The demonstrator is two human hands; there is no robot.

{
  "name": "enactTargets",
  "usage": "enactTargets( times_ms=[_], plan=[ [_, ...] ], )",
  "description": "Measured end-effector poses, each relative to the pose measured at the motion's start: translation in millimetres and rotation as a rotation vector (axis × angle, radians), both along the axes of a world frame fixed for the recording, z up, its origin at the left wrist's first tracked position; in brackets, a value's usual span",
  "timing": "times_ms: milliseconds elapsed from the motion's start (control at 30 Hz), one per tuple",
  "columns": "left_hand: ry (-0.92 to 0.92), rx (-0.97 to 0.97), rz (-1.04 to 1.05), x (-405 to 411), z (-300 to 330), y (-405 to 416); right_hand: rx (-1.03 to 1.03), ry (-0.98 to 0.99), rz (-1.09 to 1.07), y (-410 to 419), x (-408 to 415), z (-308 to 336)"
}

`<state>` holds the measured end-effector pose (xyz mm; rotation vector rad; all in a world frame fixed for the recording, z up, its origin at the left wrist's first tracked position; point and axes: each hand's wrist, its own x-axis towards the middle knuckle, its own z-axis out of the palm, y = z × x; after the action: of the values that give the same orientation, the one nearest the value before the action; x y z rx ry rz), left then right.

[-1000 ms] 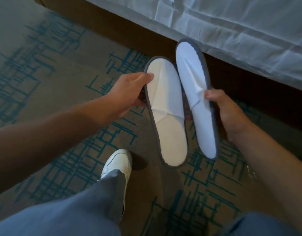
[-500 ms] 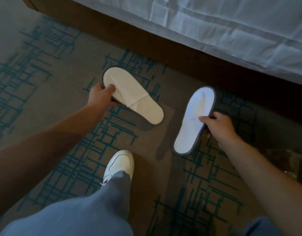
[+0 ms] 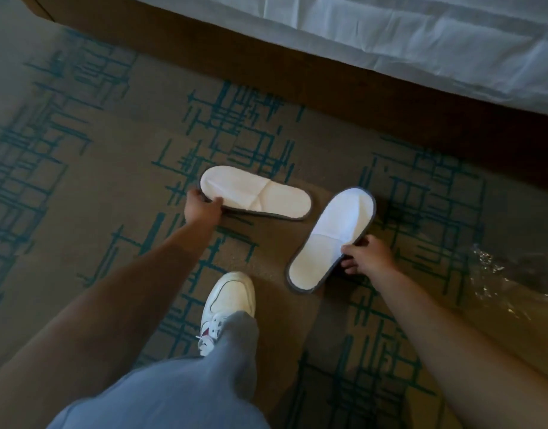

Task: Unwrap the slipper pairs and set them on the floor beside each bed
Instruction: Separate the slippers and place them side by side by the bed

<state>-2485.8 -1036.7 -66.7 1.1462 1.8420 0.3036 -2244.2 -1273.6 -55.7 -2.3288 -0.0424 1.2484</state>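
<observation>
Two flat white slippers with grey edging are low over the patterned carpet beside the bed. The left slipper (image 3: pixel 257 196) lies almost sideways, and my left hand (image 3: pixel 201 207) pinches its left end. The right slipper (image 3: pixel 331 239) points up and to the right toward the bed; my right hand (image 3: pixel 367 257) grips its right edge near the middle, thumb on top. Whether the slippers touch the carpet I cannot tell. The two slippers are apart, forming an open angle.
The bed's dark wooden base (image 3: pixel 328 75) and white sheet (image 3: pixel 421 35) run across the top. Crumpled clear plastic wrap (image 3: pixel 508 274) lies on the carpet (image 3: pixel 90 193) at the right. My white sneaker (image 3: pixel 231 301) and grey trouser leg stand just below the slippers.
Both hands have carried the slippers down from chest height toward the carpet and spread them apart. The left slipper has turned to lie sideways.
</observation>
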Motion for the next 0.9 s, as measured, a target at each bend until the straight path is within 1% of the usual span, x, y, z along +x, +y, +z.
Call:
enactTargets(
  times_ms=[67, 100, 167, 200, 233, 300, 333, 400, 433, 500, 600, 667, 800, 900],
  plan=[
    [0.113, 0.027, -0.119, -7.5, -0.8, -1.4, -0.063, -0.055, 0.058, -1.7, 0.1, -1.9],
    [0.179, 0.042, -0.174, -10.0, -0.5, -1.6, -0.095, -0.113, 0.105, -2.0, 2.0, 1.5],
    [0.33, 0.142, -0.289, -13.2, 2.4, 0.2, -0.153, -0.308, 0.26, -1.9, 9.1, 12.8],
    [0.386, 0.23, -0.372, -12.9, 5.9, 1.6, -0.162, -0.431, 0.383, -1.7, 13.8, 19.0],
    [0.417, 0.321, -0.486, -10.1, 10.5, 2.6, -0.148, -0.541, 0.525, -0.3, 17.5, 24.9],
    [0.458, 0.453, -0.823, 0.6, 17.7, 4.4, -0.102, -0.675, 0.842, 6.5, 18.8, 39.0],
    [0.494, 0.484, -1.022, 8.1, 18.8, 5.1, -0.096, -0.698, 1.0, 11.0, 16.5, 45.9],
    [0.577, 0.492, -1.379, 24.8, 18.1, 6.5, -0.116, -0.678, 1.261, 18.5, 7.9, 53.4],
    [0.618, 0.489, -1.515, 32.4, 16.7, 7.4, -0.131, -0.659, 1.354, 21.5, 3.1, 55.0],
    [0.705, 0.509, -1.695, 44.0, 13.1, 11.8, -0.166, -0.661, 1.473, 27.1, -5.7, 55.4],
    [0.803, 0.547, -1.821, 52.4, 11.3, 20.2, -0.2, -0.722, 1.628, 33.9, -17.4, 46.8],
    [0.839, 0.526, -1.846, 48.1, 12.7, 22.9, -0.238, -0.736, 1.674, 34.5, -26.9, 38.0],
    [0.777, 0.441, -1.727, 34.0, 11.8, 23.6, -0.256, -0.755, 1.626, 29.7, -34.1, 29.4],
    [0.748, 0.416, -1.672, 29.6, 10.0, 23.6, -0.253, -0.773, 1.614, 32.2, -28.7, 30.1]
  ],
)
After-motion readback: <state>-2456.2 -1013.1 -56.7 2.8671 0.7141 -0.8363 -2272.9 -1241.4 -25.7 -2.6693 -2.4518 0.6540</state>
